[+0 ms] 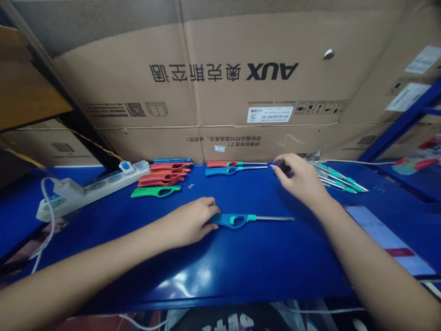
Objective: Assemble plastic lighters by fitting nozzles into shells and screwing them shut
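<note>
The blue lighter (237, 220) lay at the centre of the frame on the blue tabletop (241, 262), its long axis running nearly level from left to right, its metal tip pointing right and its handle end between the narrowly parted fingers of the left hand (196, 220). The right hand (299, 177), right of centre, curled its fingers round something dark, too hidden to name, just beyond the tips of two lighters (222, 168) that also pointed right, with metal rods (337, 177) fanned out beside it.
</note>
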The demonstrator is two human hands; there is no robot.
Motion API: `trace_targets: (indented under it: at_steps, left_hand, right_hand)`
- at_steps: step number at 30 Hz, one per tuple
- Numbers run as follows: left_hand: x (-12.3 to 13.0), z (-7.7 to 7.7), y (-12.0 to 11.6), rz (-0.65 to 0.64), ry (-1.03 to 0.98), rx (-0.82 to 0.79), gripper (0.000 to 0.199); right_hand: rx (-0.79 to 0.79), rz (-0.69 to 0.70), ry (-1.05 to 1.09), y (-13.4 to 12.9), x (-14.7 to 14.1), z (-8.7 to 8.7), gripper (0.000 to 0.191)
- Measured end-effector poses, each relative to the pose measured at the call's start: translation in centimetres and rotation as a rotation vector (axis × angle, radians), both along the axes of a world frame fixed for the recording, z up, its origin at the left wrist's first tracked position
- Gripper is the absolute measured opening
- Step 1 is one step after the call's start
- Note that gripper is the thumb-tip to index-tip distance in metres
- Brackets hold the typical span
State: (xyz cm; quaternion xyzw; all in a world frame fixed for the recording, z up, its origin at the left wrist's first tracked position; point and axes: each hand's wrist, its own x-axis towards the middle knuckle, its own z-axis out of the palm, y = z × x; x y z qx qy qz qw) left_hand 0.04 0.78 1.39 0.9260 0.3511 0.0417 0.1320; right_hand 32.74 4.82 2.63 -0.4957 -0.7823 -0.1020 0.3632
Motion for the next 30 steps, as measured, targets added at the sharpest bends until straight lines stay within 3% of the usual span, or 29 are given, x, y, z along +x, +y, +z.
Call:
trace_targets:
  at_steps: [3,7,14,22,30]
  left_hand:
    - [-0.4,1.4,3.3,0.007,-0.050,0.026,0.023]
    - [-0.6,2.9,8.6,0.128,-0.044,0.169,0.033]
    - [1.1,1.0,14.8,0.181,-0.032,0.207,0.031]
    - [2.3,-0.8,16.8,0.201,-0.046,0.258,0.026]
    - [2.4,-1.3,16.5,0.310,-0.062,0.378,0.022]
  right_hand:
    - [-0.004,-0.082,0.012,0.6,1.5,-0.5,0.007]
    - [-0.053,-0.170,0.061,1.6,3.1,-0.7,0.007]
    - [-0.219,-0.219,0.035,3.1,4.3,-2.5,0.014]
    - [-0.428,-0.182,-0.108,3.0,3.5,-4.2,0.017]
    - [-0.584,-0.218,-0.257,2.1,3.0,-3.8,0.034]
